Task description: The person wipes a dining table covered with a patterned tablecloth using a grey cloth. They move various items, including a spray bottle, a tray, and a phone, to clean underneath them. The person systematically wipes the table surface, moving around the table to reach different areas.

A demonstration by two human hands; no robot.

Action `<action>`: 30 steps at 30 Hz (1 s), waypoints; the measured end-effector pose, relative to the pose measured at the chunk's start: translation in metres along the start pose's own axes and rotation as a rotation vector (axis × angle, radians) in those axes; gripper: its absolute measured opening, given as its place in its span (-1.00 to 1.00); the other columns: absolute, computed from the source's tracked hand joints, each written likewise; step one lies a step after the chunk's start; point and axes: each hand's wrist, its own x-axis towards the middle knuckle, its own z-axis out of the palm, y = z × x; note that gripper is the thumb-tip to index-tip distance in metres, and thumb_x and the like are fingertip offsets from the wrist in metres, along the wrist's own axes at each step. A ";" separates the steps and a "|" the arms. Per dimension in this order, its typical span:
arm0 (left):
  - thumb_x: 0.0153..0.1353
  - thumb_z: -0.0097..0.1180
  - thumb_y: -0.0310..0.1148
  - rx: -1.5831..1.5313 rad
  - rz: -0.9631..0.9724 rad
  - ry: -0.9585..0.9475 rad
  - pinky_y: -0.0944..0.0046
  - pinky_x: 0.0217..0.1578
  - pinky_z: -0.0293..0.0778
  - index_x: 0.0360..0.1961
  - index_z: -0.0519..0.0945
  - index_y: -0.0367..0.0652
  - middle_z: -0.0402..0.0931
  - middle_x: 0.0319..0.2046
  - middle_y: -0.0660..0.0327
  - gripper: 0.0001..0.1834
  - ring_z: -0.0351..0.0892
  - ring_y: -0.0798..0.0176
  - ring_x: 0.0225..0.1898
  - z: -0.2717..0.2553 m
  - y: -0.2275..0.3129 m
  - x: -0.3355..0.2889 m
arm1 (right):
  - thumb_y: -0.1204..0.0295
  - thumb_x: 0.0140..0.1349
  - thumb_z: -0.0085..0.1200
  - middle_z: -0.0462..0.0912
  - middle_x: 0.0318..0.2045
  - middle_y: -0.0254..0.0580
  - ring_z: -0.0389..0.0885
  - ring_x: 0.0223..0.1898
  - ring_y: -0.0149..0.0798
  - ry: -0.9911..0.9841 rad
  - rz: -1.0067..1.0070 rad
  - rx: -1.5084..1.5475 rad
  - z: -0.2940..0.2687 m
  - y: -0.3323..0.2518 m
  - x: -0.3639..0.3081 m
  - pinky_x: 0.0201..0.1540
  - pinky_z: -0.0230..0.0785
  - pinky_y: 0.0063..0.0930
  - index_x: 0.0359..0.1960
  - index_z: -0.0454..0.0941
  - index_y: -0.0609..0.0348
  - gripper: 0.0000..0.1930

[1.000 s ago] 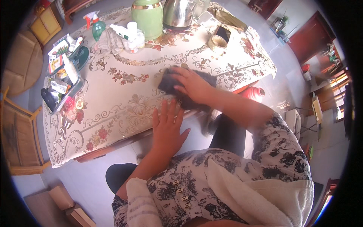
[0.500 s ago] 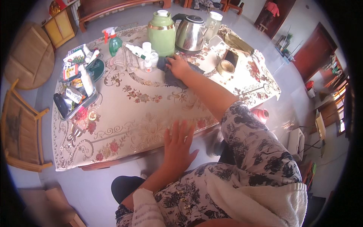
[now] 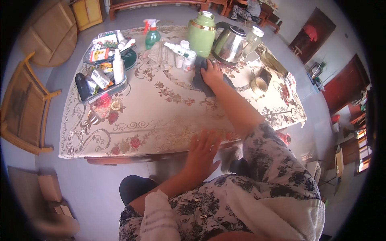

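Note:
My right hand presses down on a dark grey cloth on the far part of the table, its fingers bent over the fabric. Just beyond it stand a green thermos flask and a shiny metal kettle. White bottles are close by on its left. My left hand lies spread and flat at the table's near edge, holding nothing.
A patterned cloth covers the table. A clear tray of packets and bottles sits left, near a green spray bottle and a crumpled beige cloth. A tape roll and glass jar are right.
The whole view has shifted, so the table's things appear farther right. My right hand and the grey cloth have slid slightly nearer to me and toward the white bottles. My left hand stays spread.

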 end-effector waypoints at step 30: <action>0.12 0.24 0.04 0.044 -0.034 0.000 -0.32 0.41 -0.16 0.45 0.20 0.00 -0.02 0.49 0.04 -0.10 -0.15 -0.12 0.52 -0.001 0.001 0.000 | -0.05 0.39 -0.11 0.23 0.43 -0.18 0.15 0.45 0.01 -0.186 -0.358 0.047 -0.001 -0.053 0.006 0.44 -0.04 0.16 0.34 0.36 -0.43 -0.51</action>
